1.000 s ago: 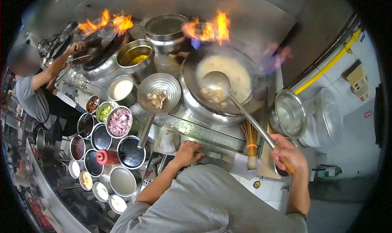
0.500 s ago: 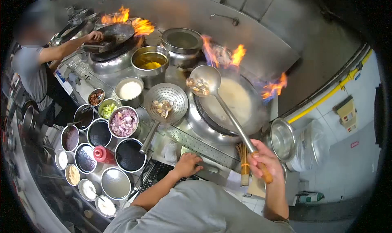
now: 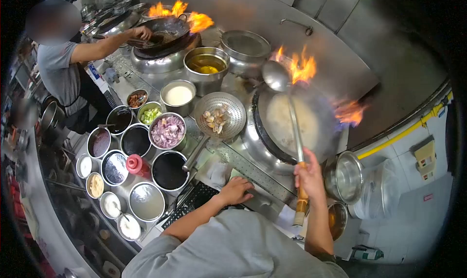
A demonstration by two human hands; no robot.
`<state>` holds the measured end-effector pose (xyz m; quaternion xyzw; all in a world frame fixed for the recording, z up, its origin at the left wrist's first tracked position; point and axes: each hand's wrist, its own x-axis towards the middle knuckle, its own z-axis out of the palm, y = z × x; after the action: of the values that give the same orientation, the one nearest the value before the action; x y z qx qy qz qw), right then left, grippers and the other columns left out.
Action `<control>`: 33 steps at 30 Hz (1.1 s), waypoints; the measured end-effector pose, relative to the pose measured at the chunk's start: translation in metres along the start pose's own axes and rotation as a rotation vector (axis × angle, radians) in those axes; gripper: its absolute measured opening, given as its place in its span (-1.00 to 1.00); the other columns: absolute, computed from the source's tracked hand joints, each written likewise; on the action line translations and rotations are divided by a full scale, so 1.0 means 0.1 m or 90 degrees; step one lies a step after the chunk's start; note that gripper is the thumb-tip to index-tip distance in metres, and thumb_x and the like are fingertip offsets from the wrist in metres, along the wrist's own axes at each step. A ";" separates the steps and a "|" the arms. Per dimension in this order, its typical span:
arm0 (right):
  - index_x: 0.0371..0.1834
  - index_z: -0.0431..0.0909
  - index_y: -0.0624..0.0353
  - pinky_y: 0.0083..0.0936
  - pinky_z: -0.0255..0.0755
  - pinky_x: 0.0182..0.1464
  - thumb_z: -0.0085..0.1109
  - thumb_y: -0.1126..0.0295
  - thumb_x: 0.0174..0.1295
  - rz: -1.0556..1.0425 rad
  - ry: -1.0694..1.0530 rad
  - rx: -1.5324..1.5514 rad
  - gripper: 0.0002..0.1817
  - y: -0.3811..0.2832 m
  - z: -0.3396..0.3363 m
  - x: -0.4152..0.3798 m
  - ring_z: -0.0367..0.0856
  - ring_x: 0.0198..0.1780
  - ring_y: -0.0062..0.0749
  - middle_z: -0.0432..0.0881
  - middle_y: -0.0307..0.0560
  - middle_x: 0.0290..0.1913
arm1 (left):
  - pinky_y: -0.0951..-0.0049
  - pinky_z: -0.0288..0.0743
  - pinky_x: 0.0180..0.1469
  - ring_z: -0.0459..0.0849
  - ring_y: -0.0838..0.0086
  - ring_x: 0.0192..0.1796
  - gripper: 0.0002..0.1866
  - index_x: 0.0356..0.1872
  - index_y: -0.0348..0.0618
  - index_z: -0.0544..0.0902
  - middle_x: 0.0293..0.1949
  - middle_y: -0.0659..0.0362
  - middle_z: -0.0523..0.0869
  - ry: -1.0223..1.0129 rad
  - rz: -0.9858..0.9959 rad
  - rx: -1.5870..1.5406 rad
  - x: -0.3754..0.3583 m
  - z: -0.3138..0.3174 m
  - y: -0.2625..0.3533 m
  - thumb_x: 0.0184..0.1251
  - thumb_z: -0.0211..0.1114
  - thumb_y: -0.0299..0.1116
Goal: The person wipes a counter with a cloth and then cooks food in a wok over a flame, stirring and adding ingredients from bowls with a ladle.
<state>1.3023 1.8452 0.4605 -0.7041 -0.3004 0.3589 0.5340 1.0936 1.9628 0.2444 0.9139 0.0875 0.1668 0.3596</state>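
Observation:
My right hand (image 3: 310, 178) is closed around the wooden handle of a long ladle (image 3: 294, 120). The ladle's bowl (image 3: 276, 76) is over the far left rim of a wok (image 3: 327, 132) holding cloudy, pale liquid; no clams show in the bowl. Fingers extended, my left hand (image 3: 237, 190) rests on the counter edge beside a crumpled cloth (image 3: 216, 173). Left of the wok lies a perforated strainer (image 3: 232, 107) with clams (image 3: 215, 120) in it. A bamboo brush (image 3: 300, 217) stands just below my right hand.
Flames (image 3: 302, 66) rise behind the wok. Containers of sauces, chopped onion (image 3: 168, 132) and a red squeeze bottle (image 3: 137, 166) crowd the left. A pot of oil (image 3: 206, 68) stands beyond the strainer. A co-worker (image 3: 63, 68) handles another wok (image 3: 165, 34). Metal bowls (image 3: 348, 178) are at right.
The ladle, which held clams half a second ago, has moved from near the strainer to the wok's far rim. More clams appear in the strainer. The whole view has shifted.

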 end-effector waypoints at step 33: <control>0.55 0.09 0.10 -0.54 0.36 -0.57 0.10 0.49 0.38 0.180 -0.154 0.163 -0.32 0.69 -1.49 -0.72 0.46 -0.62 -0.53 0.47 -0.19 -0.43 | 0.10 0.34 0.29 0.63 0.09 0.11 -0.53 0.06 -0.07 0.71 -0.09 0.04 0.73 -0.131 -0.120 0.017 0.21 -0.09 0.15 0.23 0.45 -0.01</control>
<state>1.3877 1.6900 0.4326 -0.6173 -0.2125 0.5475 0.5234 1.1106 1.9631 0.2657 0.9185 0.1380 0.0364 0.3688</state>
